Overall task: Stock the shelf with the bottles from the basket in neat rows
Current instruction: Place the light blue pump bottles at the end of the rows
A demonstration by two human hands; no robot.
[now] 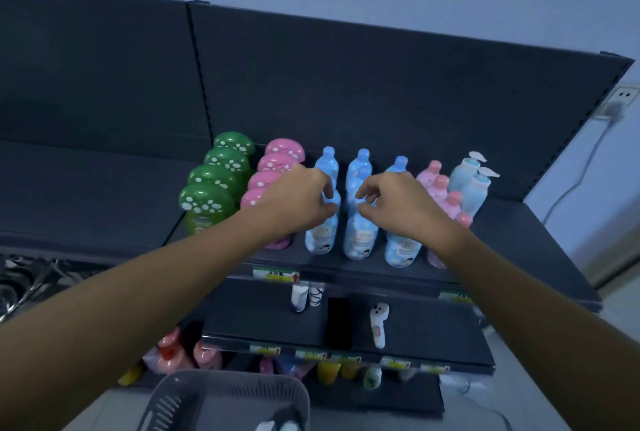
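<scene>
Nearest, the basket (207, 380) sits below the shelf (512, 240), pale caps showing in its corner. Up on the shelf, green bottles (207, 202) and pink bottles (277, 167) stand in files running front to back. Left hand (298, 203) pinches the cap of the front blue bottle (322, 236); right hand (398, 203) pinches the second blue bottle (358, 240) beside it, probably to square both with the front edge. Small pink bottles (433, 176) and pump bottles (471, 188) follow. Labels and price tags (275, 274) are too blurred to read
</scene>
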